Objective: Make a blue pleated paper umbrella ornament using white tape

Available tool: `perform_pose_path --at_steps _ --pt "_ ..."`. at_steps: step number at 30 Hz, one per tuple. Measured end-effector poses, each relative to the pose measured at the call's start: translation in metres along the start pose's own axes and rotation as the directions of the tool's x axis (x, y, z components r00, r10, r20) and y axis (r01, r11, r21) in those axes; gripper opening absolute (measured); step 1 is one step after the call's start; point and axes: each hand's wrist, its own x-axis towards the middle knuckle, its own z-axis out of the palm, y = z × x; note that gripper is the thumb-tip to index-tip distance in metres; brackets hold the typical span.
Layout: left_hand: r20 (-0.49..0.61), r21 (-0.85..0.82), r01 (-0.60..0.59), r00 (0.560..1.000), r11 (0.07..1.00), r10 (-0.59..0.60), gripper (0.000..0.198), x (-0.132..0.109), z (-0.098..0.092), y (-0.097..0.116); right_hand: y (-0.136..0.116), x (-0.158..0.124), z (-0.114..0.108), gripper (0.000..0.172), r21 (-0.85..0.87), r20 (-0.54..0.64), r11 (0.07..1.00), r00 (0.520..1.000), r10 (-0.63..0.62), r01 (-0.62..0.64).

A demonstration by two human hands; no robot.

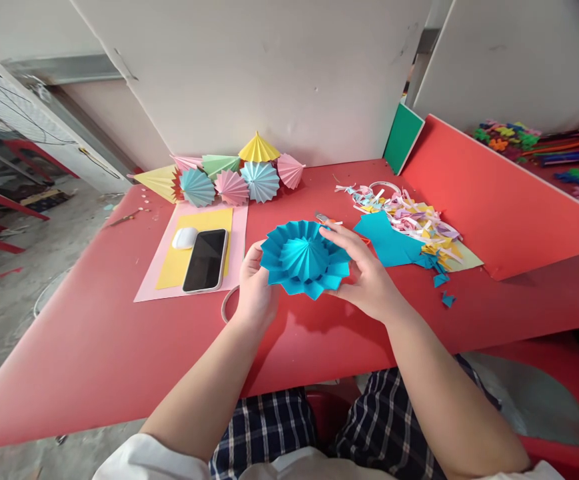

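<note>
A blue pleated paper piece (305,259), with a raised cone in its middle and a zigzag outer rim, is held above the red table (314,353). My left hand (256,287) grips its left edge, fingers partly hidden behind the paper. On the right side my right hand (364,273) holds the rim, with fingers over the upper edge and the thumb near the lower edge. Beneath and left of the paper, part of a tape ring (226,305) shows beside my left hand.
Folded paper umbrellas (232,187) stand along the back wall. A phone (206,260) and a white case (184,238) lie on yellow and pink sheets at left. Paper scraps (419,220) and blue paper (386,240) lie right, beside a leaning red board (499,200).
</note>
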Motion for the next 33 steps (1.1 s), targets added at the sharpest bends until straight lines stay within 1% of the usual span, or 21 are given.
perform_pose_path --at_steps 2,4,7,9,11,14,16,19,22,26,28,30,33 --pt "0.027 -0.017 -0.002 1.000 1.000 0.002 0.027 -0.001 0.000 0.000 0.002 0.000 -0.003 0.065 -0.018 -0.021 1.000 1.000 -0.009 0.009" --pt "0.064 -0.041 0.005 0.998 0.999 -0.003 0.033 -0.003 0.002 0.004 0.002 0.000 -0.005 0.062 -0.047 -0.032 0.999 0.999 -0.017 0.015" --pt "0.090 -0.059 0.043 0.995 0.997 -0.037 0.045 -0.010 0.010 0.012 0.001 -0.001 -0.001 0.059 -0.132 -0.048 0.990 0.997 -0.054 0.047" --pt "0.071 -0.063 0.074 0.995 0.995 -0.070 0.051 -0.015 0.015 0.016 -0.001 -0.001 0.006 0.057 -0.201 -0.062 0.977 0.995 -0.081 0.067" --pt "0.030 -0.067 0.077 0.997 0.995 -0.076 0.056 -0.017 0.016 0.018 -0.003 -0.002 0.015 0.058 -0.258 -0.072 0.962 0.991 -0.113 0.091" --pt "-0.020 -0.103 0.102 0.994 0.989 -0.105 0.056 -0.015 0.014 0.018 -0.006 -0.005 0.026 0.067 -0.293 -0.075 0.943 0.979 -0.187 0.158" --pt "-0.020 -0.145 0.138 0.990 0.980 -0.142 0.054 -0.012 0.011 0.018 -0.006 -0.006 0.028 0.077 -0.259 -0.091 0.948 0.972 -0.215 0.185" --pt "0.026 -0.185 0.175 0.985 0.967 -0.173 0.051 -0.010 0.010 0.020 -0.004 -0.006 0.027 0.091 -0.161 -0.104 0.971 0.975 -0.197 0.179" --pt "0.052 -0.182 0.191 0.981 0.965 -0.184 0.051 -0.010 0.010 0.022 -0.001 -0.005 0.024 0.102 -0.062 -0.034 0.986 0.987 -0.154 0.152" --pt "0.070 -0.162 0.218 0.975 0.962 -0.209 0.050 -0.009 0.010 0.022 -0.001 -0.006 0.021 0.117 0.021 0.085 0.993 0.989 -0.121 0.120" --pt "0.097 -0.155 0.243 0.968 0.957 -0.230 0.050 -0.008 0.008 0.021 -0.002 -0.007 0.017 0.119 0.051 0.151 0.995 0.984 -0.091 0.085" --pt "0.117 -0.153 0.266 0.961 0.952 -0.249 0.051 -0.008 0.007 0.021 -0.003 -0.008 0.012 0.116 0.096 0.194 0.995 0.980 -0.053 0.035" --pt "0.141 -0.149 0.308 0.947 0.940 -0.288 0.054 -0.008 0.007 0.020 -0.005 -0.008 0.009 0.106 0.144 0.181 0.989 0.983 -0.032 0.006"
